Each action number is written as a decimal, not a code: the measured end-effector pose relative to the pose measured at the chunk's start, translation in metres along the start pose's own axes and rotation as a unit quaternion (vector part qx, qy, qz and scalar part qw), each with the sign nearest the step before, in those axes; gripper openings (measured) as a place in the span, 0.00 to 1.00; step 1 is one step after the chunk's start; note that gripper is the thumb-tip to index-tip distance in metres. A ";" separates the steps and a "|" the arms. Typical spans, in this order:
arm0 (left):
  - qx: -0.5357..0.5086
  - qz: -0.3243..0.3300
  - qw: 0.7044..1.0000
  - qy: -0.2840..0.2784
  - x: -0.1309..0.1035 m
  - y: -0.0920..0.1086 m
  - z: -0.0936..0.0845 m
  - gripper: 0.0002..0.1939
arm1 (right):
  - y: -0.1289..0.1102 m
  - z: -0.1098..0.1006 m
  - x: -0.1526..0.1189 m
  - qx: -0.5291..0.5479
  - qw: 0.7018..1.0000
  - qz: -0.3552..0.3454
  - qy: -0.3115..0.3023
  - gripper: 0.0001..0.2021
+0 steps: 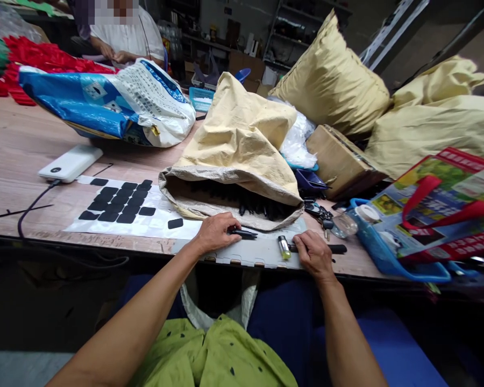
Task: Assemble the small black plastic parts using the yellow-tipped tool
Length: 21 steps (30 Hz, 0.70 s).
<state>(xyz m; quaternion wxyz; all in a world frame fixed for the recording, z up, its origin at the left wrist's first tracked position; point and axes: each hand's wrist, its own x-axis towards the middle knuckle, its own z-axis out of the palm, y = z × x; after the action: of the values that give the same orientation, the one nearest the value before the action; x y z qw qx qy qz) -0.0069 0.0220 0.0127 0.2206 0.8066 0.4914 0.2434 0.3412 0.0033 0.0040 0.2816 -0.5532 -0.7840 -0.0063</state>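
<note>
My left hand rests at the table's front edge, its fingers closed on slim black pointed pieces whose exact kind I cannot make out. To the right, my right hand is wrapped around the black handle of a small mallet. The mallet's head is metal with a clear yellowish face, and it lies low over a grey board. Just behind both hands, a beige cloth sack lies with its mouth toward me. Many similar black pieces show inside it.
Black rounded patches lie on a white sheet at left, near a white power bank with a cable. A blue-white bag sits behind. At right are keys and a blue basket. Another person sits across the table.
</note>
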 end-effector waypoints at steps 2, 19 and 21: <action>-0.005 -0.007 1.000 0.002 0.000 0.001 -0.001 0.10 | -0.001 -0.003 -0.001 -0.002 0.999 -0.013 -0.029 0.14; -0.024 -0.023 0.999 -0.012 0.002 -0.002 0.000 0.11 | -0.088 -0.017 0.008 0.098 0.994 -0.041 0.030 0.09; -0.023 -0.027 0.999 -0.016 0.003 -0.001 -0.001 0.11 | -0.108 -0.010 0.011 0.068 0.997 -0.035 0.022 0.10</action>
<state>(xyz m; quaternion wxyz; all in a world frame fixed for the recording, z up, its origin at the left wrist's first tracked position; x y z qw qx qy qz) -0.0065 0.0250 0.0133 0.2533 0.7914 0.5039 0.2357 0.2489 -0.0326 0.0499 0.3351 -0.5047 -0.7953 0.0245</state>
